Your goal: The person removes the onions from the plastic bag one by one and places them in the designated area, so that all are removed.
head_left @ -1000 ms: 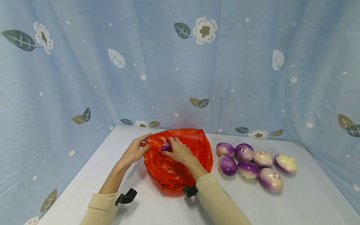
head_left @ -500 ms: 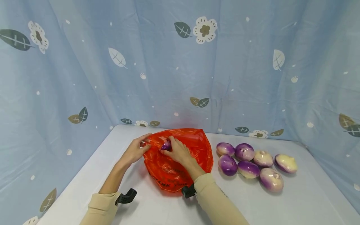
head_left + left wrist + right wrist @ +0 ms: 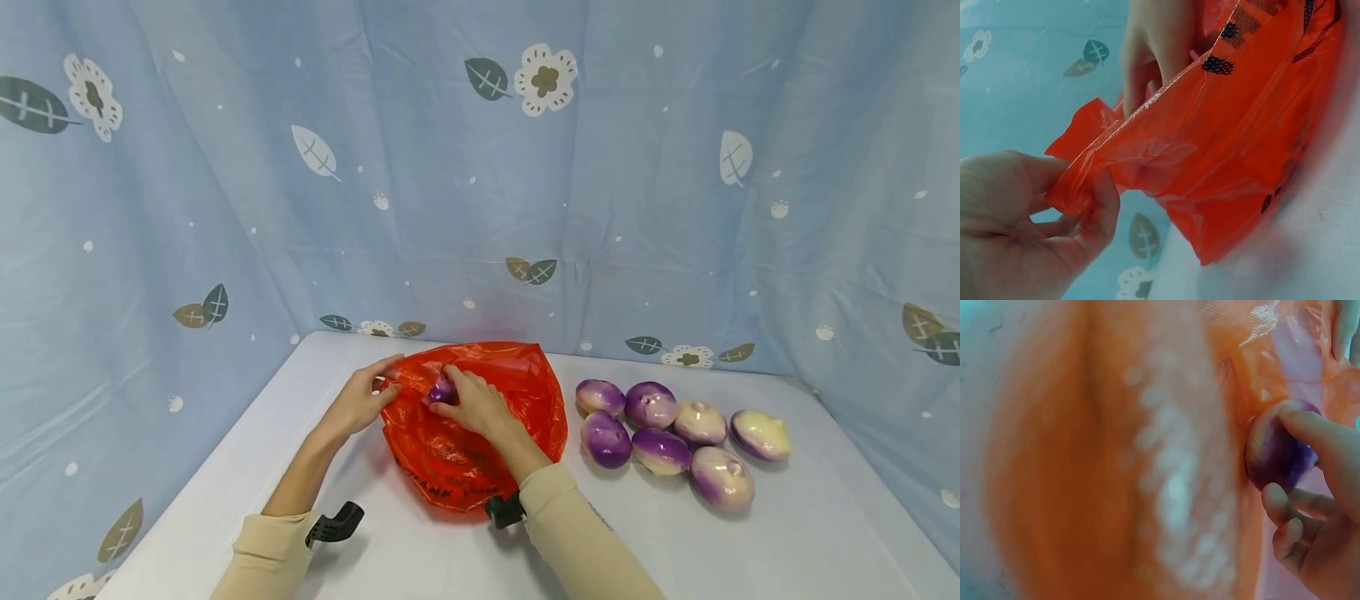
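A red plastic bag (image 3: 457,467) with black print lies with its mouth spread in the head view. My left hand (image 3: 358,402) pinches the bag's left edge between thumb and fingers, and in the left wrist view the film is bunched in that hand (image 3: 1035,219). Inside the bag mouth, my right hand (image 3: 480,407) holds a glossy purple-and-cream, turnip-like vegetable (image 3: 441,389). Thumb and fingers grip this vegetable (image 3: 1279,450) in the right wrist view, where blurred bag film covers much of the picture. The bag's lower inside is hidden.
Several more glossy purple-and-cream vegetables (image 3: 662,452) lie grouped on the white table (image 3: 810,517), right of the bag. A blue patterned curtain (image 3: 450,208) hangs behind and along the sides. Black wrist mounts (image 3: 337,523) stick out from both sleeves.
My right hand shifts only slightly inside the bag mouth, still holding the vegetable. The left hand keeps its grip on the bag's edge, and the vegetables on the table stay where they were.
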Tool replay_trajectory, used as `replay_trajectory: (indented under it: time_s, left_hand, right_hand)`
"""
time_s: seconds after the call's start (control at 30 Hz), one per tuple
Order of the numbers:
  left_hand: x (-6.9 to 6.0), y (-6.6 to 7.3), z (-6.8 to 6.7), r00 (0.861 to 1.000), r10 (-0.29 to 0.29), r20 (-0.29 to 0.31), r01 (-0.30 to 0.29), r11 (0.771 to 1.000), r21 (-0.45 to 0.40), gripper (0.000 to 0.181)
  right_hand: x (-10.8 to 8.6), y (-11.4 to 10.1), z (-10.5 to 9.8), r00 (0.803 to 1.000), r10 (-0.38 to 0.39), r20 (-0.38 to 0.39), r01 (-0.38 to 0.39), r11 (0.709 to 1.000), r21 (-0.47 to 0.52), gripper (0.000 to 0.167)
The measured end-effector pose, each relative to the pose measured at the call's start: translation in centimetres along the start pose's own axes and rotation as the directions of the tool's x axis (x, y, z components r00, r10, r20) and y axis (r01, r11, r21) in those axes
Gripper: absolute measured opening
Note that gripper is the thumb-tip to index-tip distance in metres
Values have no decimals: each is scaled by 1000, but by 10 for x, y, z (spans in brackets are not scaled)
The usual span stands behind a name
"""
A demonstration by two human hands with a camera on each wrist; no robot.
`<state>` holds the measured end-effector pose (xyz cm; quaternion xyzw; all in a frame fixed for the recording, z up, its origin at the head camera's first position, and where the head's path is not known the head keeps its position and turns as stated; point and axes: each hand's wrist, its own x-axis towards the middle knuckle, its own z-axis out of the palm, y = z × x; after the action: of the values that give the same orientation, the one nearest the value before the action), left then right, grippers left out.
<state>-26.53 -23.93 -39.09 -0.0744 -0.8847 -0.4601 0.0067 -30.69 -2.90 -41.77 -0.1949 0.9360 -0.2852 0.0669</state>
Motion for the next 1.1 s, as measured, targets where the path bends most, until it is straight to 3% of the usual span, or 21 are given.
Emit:
replay_trajectory:
  time_s: [0.8,1.1]
  left_hand:
    - [1,3,0,1000,-6,-13,6,1000,24,52]
    - [0,1,1,999,28,-19,-27,999,34,51]
  right_hand:
    - [-24,5,-14,998,-60,18,61,997,-44,73]
    - [-45,12,-18,998,-47,33,47,999,-4,73]
